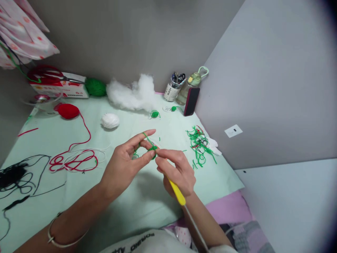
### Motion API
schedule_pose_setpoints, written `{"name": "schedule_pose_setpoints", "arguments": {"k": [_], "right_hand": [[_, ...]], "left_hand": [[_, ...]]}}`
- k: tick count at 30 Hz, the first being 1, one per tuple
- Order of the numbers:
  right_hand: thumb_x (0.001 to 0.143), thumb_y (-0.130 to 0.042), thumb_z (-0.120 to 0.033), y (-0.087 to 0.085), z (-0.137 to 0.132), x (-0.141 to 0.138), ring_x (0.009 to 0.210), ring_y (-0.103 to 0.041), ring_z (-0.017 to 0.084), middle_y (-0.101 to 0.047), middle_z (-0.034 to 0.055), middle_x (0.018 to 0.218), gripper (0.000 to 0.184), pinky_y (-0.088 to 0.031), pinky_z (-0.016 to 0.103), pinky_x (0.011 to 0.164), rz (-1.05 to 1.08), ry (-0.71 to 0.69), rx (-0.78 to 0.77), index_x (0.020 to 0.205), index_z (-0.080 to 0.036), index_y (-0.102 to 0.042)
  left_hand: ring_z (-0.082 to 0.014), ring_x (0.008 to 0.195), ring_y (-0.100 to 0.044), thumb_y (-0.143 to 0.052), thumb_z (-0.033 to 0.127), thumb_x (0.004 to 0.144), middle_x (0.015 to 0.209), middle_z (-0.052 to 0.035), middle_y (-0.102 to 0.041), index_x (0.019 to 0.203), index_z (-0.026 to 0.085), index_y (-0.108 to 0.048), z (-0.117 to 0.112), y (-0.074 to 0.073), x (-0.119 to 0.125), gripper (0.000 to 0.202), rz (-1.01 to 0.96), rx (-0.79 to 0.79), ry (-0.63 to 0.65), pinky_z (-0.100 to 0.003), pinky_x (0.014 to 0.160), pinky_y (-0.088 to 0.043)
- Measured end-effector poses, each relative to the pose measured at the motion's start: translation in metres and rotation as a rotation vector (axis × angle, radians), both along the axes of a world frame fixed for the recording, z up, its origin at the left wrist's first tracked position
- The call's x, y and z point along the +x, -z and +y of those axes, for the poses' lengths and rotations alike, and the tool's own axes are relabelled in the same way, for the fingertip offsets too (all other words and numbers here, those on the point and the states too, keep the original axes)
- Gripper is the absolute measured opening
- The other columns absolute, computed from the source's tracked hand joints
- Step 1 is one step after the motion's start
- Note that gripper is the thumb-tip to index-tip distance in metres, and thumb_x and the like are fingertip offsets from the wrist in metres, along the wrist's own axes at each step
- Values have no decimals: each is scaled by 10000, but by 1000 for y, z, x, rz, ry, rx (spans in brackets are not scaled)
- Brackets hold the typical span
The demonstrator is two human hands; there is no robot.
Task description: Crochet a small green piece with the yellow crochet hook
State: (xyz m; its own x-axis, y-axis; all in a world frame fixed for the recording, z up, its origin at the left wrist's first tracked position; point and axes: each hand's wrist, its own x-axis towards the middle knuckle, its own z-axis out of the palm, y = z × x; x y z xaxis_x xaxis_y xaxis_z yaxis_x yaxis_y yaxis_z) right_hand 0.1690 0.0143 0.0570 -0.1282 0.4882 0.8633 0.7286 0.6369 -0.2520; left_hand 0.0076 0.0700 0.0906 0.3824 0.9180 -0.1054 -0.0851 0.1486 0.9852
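My left hand pinches a small piece of green crochet between thumb and fingers, above the middle of the table. A green yarn strand runs over its raised index finger. Closed around a crochet hook with a yellow handle is my right hand. The hook's front end meets the green piece, though its tip is too small to make out. Part of the green piece is hidden by my fingertips.
Red yarn, a white yarn ball, green yarn and white stuffing lie towards the back. Loose black yarn is at left. Green scraps, a phone and a bottle stand or lie at right.
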Motion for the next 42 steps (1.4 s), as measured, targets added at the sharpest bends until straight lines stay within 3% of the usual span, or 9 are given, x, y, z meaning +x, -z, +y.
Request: {"name": "schedule_pose_setpoints", "arguments": {"k": [8, 14, 17, 22, 25, 28, 32, 38, 42], "right_hand": [[1007, -611, -97, 1, 5, -1, 902, -776, 205, -809, 87, 1039, 339, -660, 351, 753, 219, -80, -91, 1258, -280, -746], [951, -676, -49, 11, 2, -3, 922, -773, 219, -802, 67, 1028, 484, -665, 351, 764, 0, 90, 48, 1354, -314, -723], [1010, -607, -95, 1, 0, -3, 892, -776, 205, -812, 54, 1029, 381, -663, 359, 741, 212, -27, -45, 1291, -309, -749], [1032, -628, -214, -17, -2, -2, 734, -727, 184, -789, 41, 881, 187, -626, 351, 644, 732, -146, -271, 1037, -258, -810], [1032, -649, -265, -16, 1, -2, 704, -709, 169, -780, 41, 900, 170, -604, 333, 611, 879, -245, -397, 990, -257, -813], [1021, -675, -256, -12, 6, -3, 860, -748, 195, -803, 41, 940, 150, -628, 352, 723, 808, -252, -375, 1006, -277, -823], [1032, -643, -194, -7, 8, -6, 898, -755, 199, -818, 35, 980, 209, -637, 361, 752, 669, -184, -320, 1088, -306, -811], [985, -674, -118, 3, 9, -8, 961, -748, 218, -800, 55, 1080, 363, -634, 382, 763, 205, 58, -82, 1225, -367, -783], [1024, -625, -157, -4, 9, -2, 794, -716, 190, -785, 33, 910, 264, -604, 355, 675, 526, -54, -186, 1127, -320, -805]], "left_hand": [[-244, 1084, -657, -806, 277, 857, 924, 10, -713, 1278, 324, -769, -5, 1, -2, 425, 41, 78, -66, -384, 1139, -407], [-190, 923, -636, -859, 359, 843, 877, 9, -671, 1319, 280, -769, 0, 5, -3, 490, -275, -240, 146, -324, 929, -507], [-168, 887, -611, -866, 342, 828, 896, -8, -679, 1263, 257, -809, 7, 7, -6, 447, -328, -311, 188, -286, 856, -495], [-152, 859, -579, -848, 327, 871, 901, 1, -673, 1179, 322, -854, 13, 10, -14, 308, -151, -89, 119, -275, 798, -471], [-159, 885, -606, -849, 338, 880, 928, 0, -701, 1209, 352, -842, 9, 12, -11, 329, -175, -97, 165, -290, 841, -488], [-157, 905, -630, -867, 330, 862, 948, -3, -735, 1224, 355, -835, 4, 12, -4, 364, -285, -183, 217, -280, 861, -503], [-114, 832, -614, -904, 311, 836, 858, 27, -699, 1162, 333, -857, 1, 9, 2, 330, -304, -226, 121, -211, 764, -483], [-127, 881, -682, -935, 307, 793, 915, 4, -771, 1140, 274, -863, 2, 14, 7, 356, -436, -410, 80, -210, 846, -528], [-152, 883, -727, -919, 280, 784, 943, -28, -816, 1037, 217, -884, 7, 14, 5, 264, -519, -478, 184, -243, 908, -549]]}}
